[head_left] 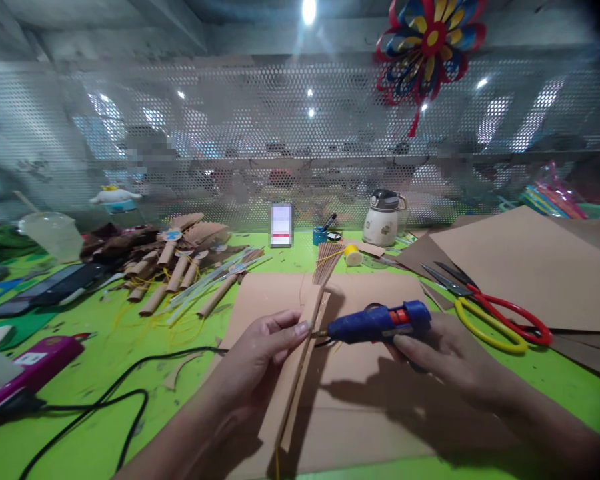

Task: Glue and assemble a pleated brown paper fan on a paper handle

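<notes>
My left hand [273, 343] pinches a long folded strip of brown paper [293, 380] between thumb and fingers. The strip's far end spreads into a pleated fan [327, 263]; its near end reaches toward the table's front edge. My right hand [437, 347] is wrapped round the handle of a blue hot glue gun [377, 323]. The gun's nozzle points left and meets or nearly meets the strip's edge beside my left thumb. Beneath both hands lies a sheet of brown paper [370, 413].
Red-and-yellow scissors [500, 320] and large brown sheets [530, 267] lie on the right. Rolled paper pieces [177, 270] with yellow thread are heaped at left, near a phone [55, 290]. A black cord [145, 360] crosses the left side. A yellow spool [353, 255] and a kettle [381, 219] stand behind.
</notes>
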The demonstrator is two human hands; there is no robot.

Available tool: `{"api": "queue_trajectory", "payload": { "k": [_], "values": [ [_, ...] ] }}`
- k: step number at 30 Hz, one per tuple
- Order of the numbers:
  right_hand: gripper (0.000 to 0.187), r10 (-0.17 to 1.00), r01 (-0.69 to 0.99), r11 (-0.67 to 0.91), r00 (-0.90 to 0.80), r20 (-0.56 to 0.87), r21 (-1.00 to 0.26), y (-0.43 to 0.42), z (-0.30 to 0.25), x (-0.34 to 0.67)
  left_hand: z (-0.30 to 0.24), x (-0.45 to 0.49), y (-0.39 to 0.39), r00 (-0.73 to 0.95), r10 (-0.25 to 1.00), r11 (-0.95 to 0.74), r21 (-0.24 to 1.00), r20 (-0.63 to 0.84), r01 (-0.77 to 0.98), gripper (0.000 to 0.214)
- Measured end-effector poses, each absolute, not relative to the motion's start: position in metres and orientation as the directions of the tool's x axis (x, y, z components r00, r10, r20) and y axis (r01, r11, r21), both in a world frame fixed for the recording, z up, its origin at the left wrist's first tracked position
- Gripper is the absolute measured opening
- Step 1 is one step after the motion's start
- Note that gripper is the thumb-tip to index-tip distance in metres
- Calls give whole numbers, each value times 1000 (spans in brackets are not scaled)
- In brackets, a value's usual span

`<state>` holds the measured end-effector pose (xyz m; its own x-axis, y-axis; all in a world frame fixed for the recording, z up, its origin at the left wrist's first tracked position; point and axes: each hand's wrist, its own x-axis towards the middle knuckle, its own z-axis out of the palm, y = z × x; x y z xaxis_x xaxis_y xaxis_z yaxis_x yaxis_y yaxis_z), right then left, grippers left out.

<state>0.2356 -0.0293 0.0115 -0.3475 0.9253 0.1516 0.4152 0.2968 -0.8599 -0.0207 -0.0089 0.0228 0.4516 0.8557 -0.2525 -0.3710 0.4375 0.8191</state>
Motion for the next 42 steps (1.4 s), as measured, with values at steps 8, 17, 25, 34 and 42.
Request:
{"api": "queue_trajectory", "payload": {
  "k": [8,17,25,34,42],
  "values": [
    [35,923,443,360,-296,245,-821,-28,17,235,22,-20,-10,457,851,452,806,-260,-382,12],
    [30,895,446,397,-380,232,-802,-32,11,238,18,-22,-6,451,858,428,829,-247,-360,21],
    [36,932,425,344,-260,251,-837,-25,12,239,23,-21,-8,483,839,448,823,-252,-348,22],
    [27,881,448,434,-393,264,-782,-33,12,239,18,-23,-7,451,857,423,840,-249,-340,19],
    [29,883,489,460,-336,327,-741,-27,13,241,19,-22,-6,462,854,425,832,-238,-356,15]
  ]
}}
